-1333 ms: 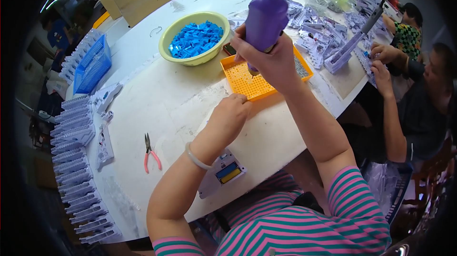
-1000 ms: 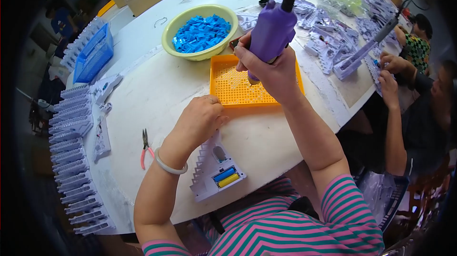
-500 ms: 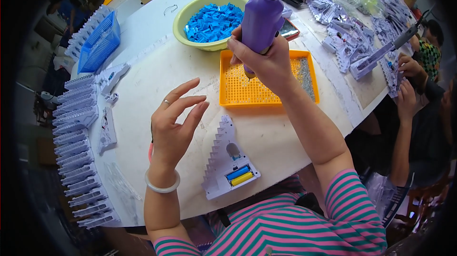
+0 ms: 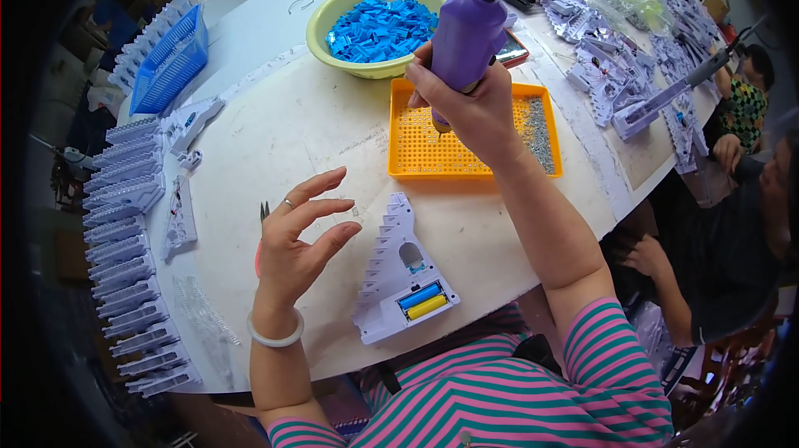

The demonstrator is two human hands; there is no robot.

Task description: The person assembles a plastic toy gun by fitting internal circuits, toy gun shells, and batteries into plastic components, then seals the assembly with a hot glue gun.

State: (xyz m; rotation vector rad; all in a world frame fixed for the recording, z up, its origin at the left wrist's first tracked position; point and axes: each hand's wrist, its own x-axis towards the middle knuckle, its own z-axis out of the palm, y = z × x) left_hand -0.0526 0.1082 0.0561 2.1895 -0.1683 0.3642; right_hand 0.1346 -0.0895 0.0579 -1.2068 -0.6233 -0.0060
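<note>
My right hand [image 4: 487, 111] grips a purple electric screwdriver [image 4: 462, 40] upright, its tip pointing down over an orange perforated tray [image 4: 476, 174]. Small metal screws [image 4: 539, 138] are heaped at the tray's right end. Free of any object, my left hand [image 4: 301, 240] hovers with fingers apart, left of a white plastic housing [image 4: 389, 269]. That housing has a stepped, toothed left edge and lies on the table in front of me. In its battery bay sit a blue cell [image 4: 421, 296] and a yellow cell [image 4: 428, 307].
A pale-yellow bowl [image 4: 320, 47] of blue plastic pieces stands behind the tray. Rows of white housings [image 4: 125, 269] line the left edge, near a blue basket [image 4: 171, 65]. White assemblies [image 4: 603, 73] cover the right side, beside a co-worker [image 4: 732, 256]. A pointed tool [image 4: 264, 211] lies behind my left hand.
The view has shifted slightly. My left hand's fingers have opened a little wider. My right hand still holds the screwdriver over the tray. The co-worker's hands have moved lower, away from the white parts.
</note>
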